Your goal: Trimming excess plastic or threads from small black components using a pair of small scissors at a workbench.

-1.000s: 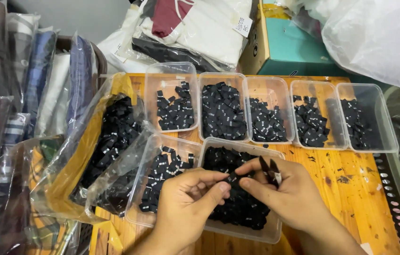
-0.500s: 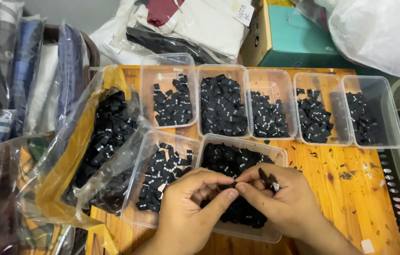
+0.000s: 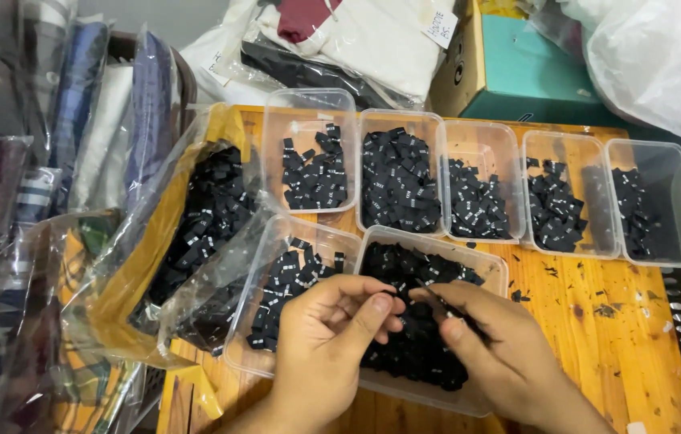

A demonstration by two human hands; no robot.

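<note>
While both hands hovered over the nearest clear tub [image 3: 491, 273], I stood close enough to see the work was all fingertip stuff. The left hand [image 3: 328, 341] was curled, its thumb and forefinger closing toward each other, and I could not tell whether a label sat between them. The right hand [image 3: 493, 345] was mostly closed, pinching a small black fabric label [image 3: 429, 293] at its fingertips, just across from the left thumb and above the heap of black labels [image 3: 417, 354] filling that tub.

Left of the left hand lay a second tub [image 3: 264, 265], half covered by crinkled plastic, with a looser scatter of the same labels. Beyond both hands, a row of five more clear tubs [image 3: 481, 141] held sorted piles, and further left a yellow-lined plastic bag [image 3: 196, 217] bulged with more. Stray labels and black specks dotted the wooden tabletop [image 3: 605, 321] to the right of the right hand.

From where I stood, the risk looked plain: the labels were tiny, alike and light, so a slack pinch could drop the held one back into the heap, where it would be lost among its twins. A wrist brushing the tub rim might tip it or flick pieces onto the table, and one could easily land in the wrong tub.
</note>
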